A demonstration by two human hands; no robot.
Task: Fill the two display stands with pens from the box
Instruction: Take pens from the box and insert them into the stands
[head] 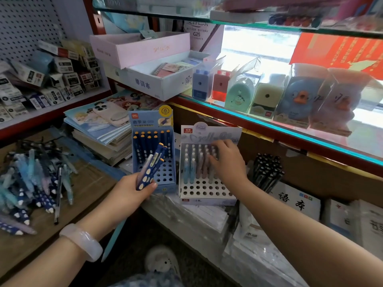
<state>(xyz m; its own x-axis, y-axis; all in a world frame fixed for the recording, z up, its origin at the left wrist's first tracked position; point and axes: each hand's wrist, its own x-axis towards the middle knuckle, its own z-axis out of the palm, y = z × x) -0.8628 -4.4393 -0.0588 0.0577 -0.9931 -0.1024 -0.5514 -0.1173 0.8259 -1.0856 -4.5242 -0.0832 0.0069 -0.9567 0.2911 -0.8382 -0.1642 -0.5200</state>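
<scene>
Two display stands sit side by side on wrapped packs. The blue stand (165, 172) has dark blue pens in its back rows and empty holes in front. The white stand (207, 191) holds pastel pens in its back rows above empty front holes. My left hand (126, 193) grips a small bunch of pens (152, 164), dark blue with pale ovals plus one pale one, in front of the blue stand. My right hand (226, 160) reaches over the white stand, fingertips closed on a pastel pen (211, 168) standing in it. A pile of loose pens (31, 183) lies in the brown box (91, 183) at left.
A rack of black pens (267, 168) stands right of the white stand. A stack of books with a phone (109, 114) on top lies behind the blue stand. Above is a glass shelf (290, 131) carrying boxed sharpeners. Small cartons fill the left shelf (41, 83).
</scene>
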